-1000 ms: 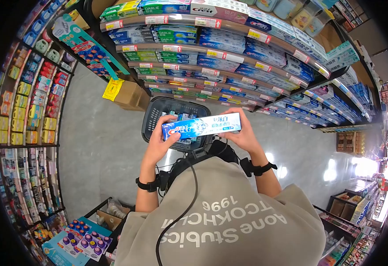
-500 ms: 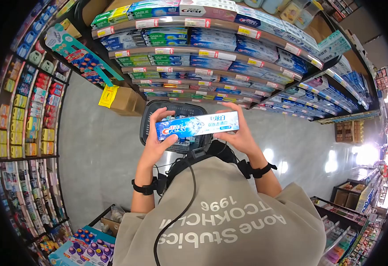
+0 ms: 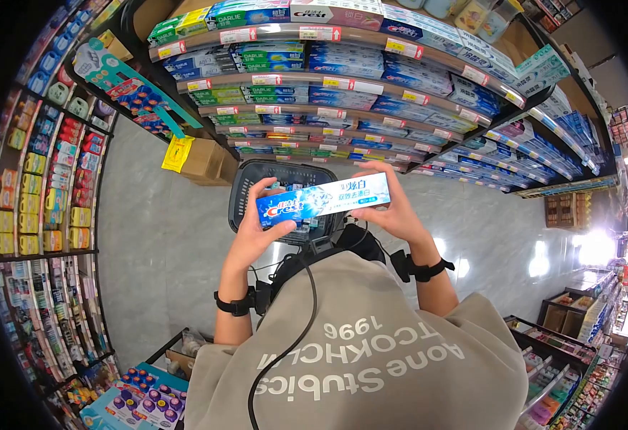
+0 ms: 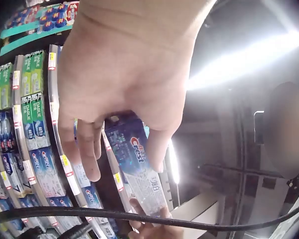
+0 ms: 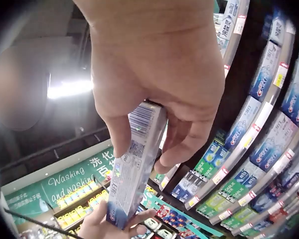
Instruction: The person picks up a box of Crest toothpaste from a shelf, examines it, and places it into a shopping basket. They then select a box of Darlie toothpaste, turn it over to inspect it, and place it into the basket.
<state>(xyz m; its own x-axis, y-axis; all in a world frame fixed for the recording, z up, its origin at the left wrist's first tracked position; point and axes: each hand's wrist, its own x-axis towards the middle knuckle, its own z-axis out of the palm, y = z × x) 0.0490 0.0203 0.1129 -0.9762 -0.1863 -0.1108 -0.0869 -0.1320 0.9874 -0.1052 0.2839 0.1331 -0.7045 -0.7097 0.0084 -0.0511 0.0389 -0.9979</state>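
A blue-and-white Crest toothpaste box (image 3: 325,198) is held lengthwise between both hands, its printed front facing up toward the head camera. My left hand (image 3: 253,233) grips the blue end, thumb along the near edge and fingers behind. At the white end, my right hand (image 3: 403,213) pinches the box between thumb and fingers. The right wrist view shows a barcode on the side of the box (image 5: 137,154), near the right thumb. Below the hands stands a dark grey shopping basket (image 3: 241,190) with several packages inside, partly hidden by the box.
Shelves of toothpaste boxes (image 3: 343,64) rise in front, with price tags along their edges. A cardboard box (image 3: 210,163) with a yellow tag sits on the floor left of the basket. Shelves of bottles (image 3: 31,172) line the far left. A black cable (image 3: 314,301) runs over the sweatshirt.
The toothpaste box has turned its front more toward the head camera, and its white end has tilted up slightly. Both hands keep their hold. The shelves have shifted a little left in view.
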